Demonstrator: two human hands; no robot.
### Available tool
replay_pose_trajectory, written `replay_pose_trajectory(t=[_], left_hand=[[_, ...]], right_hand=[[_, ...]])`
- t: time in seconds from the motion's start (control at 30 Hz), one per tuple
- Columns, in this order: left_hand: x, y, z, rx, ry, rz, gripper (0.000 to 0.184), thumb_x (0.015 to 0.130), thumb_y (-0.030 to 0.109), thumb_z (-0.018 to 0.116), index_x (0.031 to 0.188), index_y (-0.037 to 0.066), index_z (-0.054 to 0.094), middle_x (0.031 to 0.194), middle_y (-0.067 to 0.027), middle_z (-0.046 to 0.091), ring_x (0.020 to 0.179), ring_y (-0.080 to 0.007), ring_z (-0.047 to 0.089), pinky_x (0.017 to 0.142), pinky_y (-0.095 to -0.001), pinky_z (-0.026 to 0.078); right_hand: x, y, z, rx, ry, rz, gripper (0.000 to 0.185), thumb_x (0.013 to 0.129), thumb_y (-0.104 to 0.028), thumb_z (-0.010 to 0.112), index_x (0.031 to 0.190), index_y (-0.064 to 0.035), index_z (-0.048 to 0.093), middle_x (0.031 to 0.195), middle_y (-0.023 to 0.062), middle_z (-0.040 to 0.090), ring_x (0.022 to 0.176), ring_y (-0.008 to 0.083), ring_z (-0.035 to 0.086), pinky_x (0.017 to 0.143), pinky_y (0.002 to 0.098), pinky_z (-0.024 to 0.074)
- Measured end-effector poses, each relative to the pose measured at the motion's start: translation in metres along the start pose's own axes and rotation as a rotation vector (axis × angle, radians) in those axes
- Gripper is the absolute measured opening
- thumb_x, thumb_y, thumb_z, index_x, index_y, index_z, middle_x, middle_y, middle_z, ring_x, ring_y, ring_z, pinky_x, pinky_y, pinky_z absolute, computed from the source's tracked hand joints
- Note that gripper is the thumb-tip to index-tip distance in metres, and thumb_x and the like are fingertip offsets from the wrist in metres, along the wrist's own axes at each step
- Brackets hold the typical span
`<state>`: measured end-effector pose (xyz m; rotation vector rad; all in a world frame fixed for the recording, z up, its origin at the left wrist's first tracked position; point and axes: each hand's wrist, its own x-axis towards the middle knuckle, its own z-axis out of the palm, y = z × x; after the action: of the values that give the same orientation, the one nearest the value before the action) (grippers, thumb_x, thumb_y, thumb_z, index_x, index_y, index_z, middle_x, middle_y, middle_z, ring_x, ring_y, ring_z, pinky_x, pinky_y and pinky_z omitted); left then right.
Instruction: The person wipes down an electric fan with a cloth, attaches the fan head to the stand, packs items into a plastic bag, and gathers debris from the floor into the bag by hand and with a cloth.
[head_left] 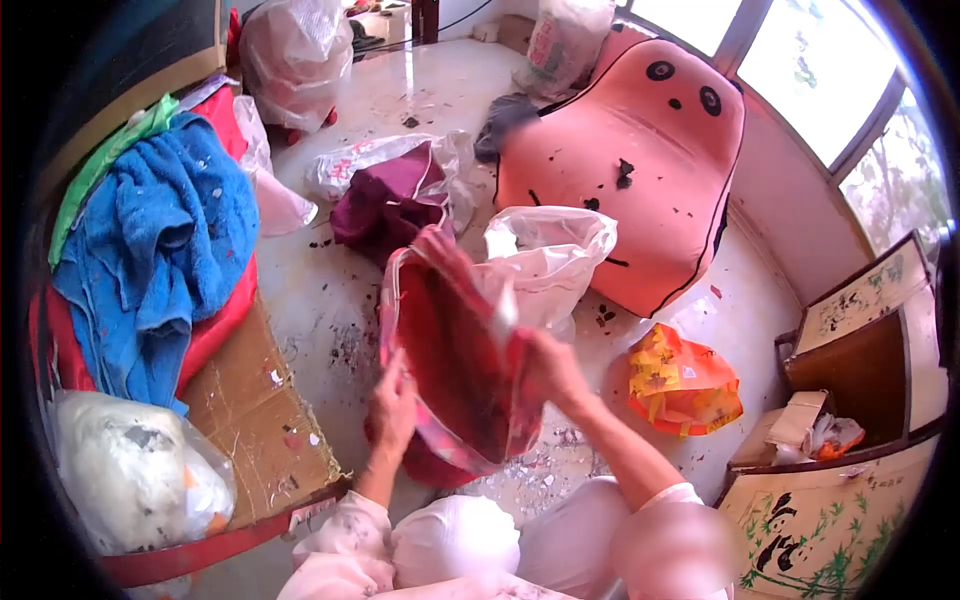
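The person's white trousers (455, 540) are closest. Just past them is a big red bag (435, 325) with its mouth wide open. It is between the two hands, touching the fingers of both. The left hand (393, 405) has its fingers bent close on the bag's left edge. The right hand (552, 370) holds the right edge, but some of its fingers are hidden. To the right, an orange bag (685, 380) sits on the floor (320, 290). Farther off are a white plastic bag (560, 255), a purple cloth (390, 200) and a pink panda seat (625, 135).
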<state>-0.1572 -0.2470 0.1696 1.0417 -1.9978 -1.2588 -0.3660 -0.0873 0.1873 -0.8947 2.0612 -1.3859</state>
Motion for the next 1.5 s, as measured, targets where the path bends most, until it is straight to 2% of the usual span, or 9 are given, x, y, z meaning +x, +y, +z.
replay_pose_trajectory(t=[0.17, 0.3, 0.5, 0.53, 0.7, 0.83, 1.17, 1.43, 1.5], left_hand=[[-0.014, 0.034, 0.032, -0.232, -0.045, -0.241, 0.056, 0.085, 0.034, 0.069, 0.118, -0.008, 0.054, 0.109, -0.0187, 0.063, 0.102, -0.0254, 0.059, 0.091, -0.0356, 0.045], [-0.002, -0.020, 0.029, -0.378, 0.109, -0.118, 0.042, 0.076, 0.010, 0.054, 0.115, -0.007, 0.054, 0.102, -0.0183, 0.064, 0.095, -0.0277, 0.061, 0.089, -0.0370, 0.046], [-0.007, 0.070, -0.013, -0.149, 0.292, 0.187, 0.048, 0.078, 0.004, 0.048, 0.126, -0.004, 0.050, 0.110, -0.0194, 0.062, 0.102, -0.0300, 0.059, 0.093, -0.0373, 0.043], [-0.009, 0.084, -0.025, -0.116, 0.227, 0.157, 0.048, 0.081, 0.003, 0.046, 0.129, -0.003, 0.048, 0.111, -0.0207, 0.062, 0.104, -0.0306, 0.059, 0.091, -0.0392, 0.044], [-0.006, 0.054, -0.016, 0.048, 0.280, 0.132, 0.045, 0.085, 0.005, 0.048, 0.130, -0.002, 0.047, 0.113, -0.0242, 0.061, 0.105, -0.0364, 0.060, 0.091, -0.0426, 0.045], [0.023, 0.017, 0.022, 0.161, 0.239, 0.130, 0.045, 0.088, 0.008, 0.044, 0.132, -0.002, 0.046, 0.112, -0.0319, 0.059, 0.103, -0.0447, 0.058, 0.088, -0.0499, 0.045], [0.009, 0.133, 0.116, 0.349, -0.388, 0.203, 0.051, 0.080, 0.019, 0.060, 0.124, 0.008, 0.037, 0.103, -0.0271, 0.061, 0.083, -0.0475, 0.063, 0.072, -0.0566, 0.049], [0.012, 0.156, 0.130, 0.293, -0.331, 0.269, 0.044, 0.081, 0.016, 0.059, 0.121, 0.007, 0.043, 0.098, -0.0267, 0.063, 0.082, -0.0466, 0.063, 0.073, -0.0556, 0.050], [0.025, 0.143, 0.127, 0.261, -0.370, 0.216, 0.038, 0.083, 0.018, 0.057, 0.118, 0.007, 0.047, 0.086, -0.0276, 0.064, 0.082, -0.0459, 0.063, 0.074, -0.0550, 0.049]], right_hand=[[-0.034, -0.029, 0.089, -0.500, -0.519, -0.268, 0.034, 0.083, -0.017, 0.057, 0.115, -0.0058, 0.053, 0.099, 0.0222, 0.063, 0.090, 0.0426, 0.062, 0.073, 0.0497, 0.0513], [-0.009, -0.049, 0.050, -0.560, -0.662, -0.323, 0.030, 0.085, -0.027, 0.061, 0.111, -0.0106, 0.062, 0.105, 0.0159, 0.064, 0.093, 0.0343, 0.064, 0.079, 0.0448, 0.0515], [0.111, 0.014, -0.045, -0.776, 0.271, -0.417, 0.062, 0.081, -0.001, 0.049, 0.140, -0.0075, 0.030, 0.138, 0.0192, 0.042, 0.102, 0.0431, 0.059, 0.084, 0.0493, 0.0490], [0.101, -0.013, -0.067, -0.654, 0.111, -0.026, 0.076, 0.076, -0.001, 0.055, 0.144, -0.0072, 0.022, 0.147, 0.0208, 0.026, 0.122, 0.0425, 0.046, 0.093, 0.0448, 0.0492], [0.080, 0.057, -0.087, -0.938, 0.024, -0.152, 0.057, 0.075, -0.001, 0.061, 0.129, -0.0110, 0.048, 0.116, 0.0182, 0.053, 0.107, 0.0388, 0.055, 0.088, 0.0437, 0.0490], [0.042, 0.042, -0.072, -0.766, 0.066, -0.276, 0.019, 0.079, -0.008, 0.060, 0.097, -0.0074, 0.064, 0.097, 0.0176, 0.058, 0.092, 0.0393, 0.058, 0.080, 0.0465, 0.0496], [0.004, -0.027, -0.041, -0.088, 0.155, -0.176, 0.018, 0.076, -0.006, 0.062, 0.093, -0.0014, 0.064, 0.080, 0.0117, 0.051, 0.070, 0.0215, 0.056, 0.064, 0.0330, 0.0454], [-0.024, -0.069, -0.071, -0.252, 0.147, -0.328, 0.017, 0.080, -0.012, 0.064, 0.096, -0.0064, 0.065, 0.088, 0.0134, 0.056, 0.084, 0.0297, 0.059, 0.072, 0.0351, 0.0480], [-0.030, -0.050, -0.072, 0.156, 0.112, -0.294, 0.037, 0.086, -0.007, 0.063, 0.122, -0.0066, 0.054, 0.125, 0.0115, 0.047, 0.102, 0.0235, 0.060, 0.084, 0.0330, 0.0505]])
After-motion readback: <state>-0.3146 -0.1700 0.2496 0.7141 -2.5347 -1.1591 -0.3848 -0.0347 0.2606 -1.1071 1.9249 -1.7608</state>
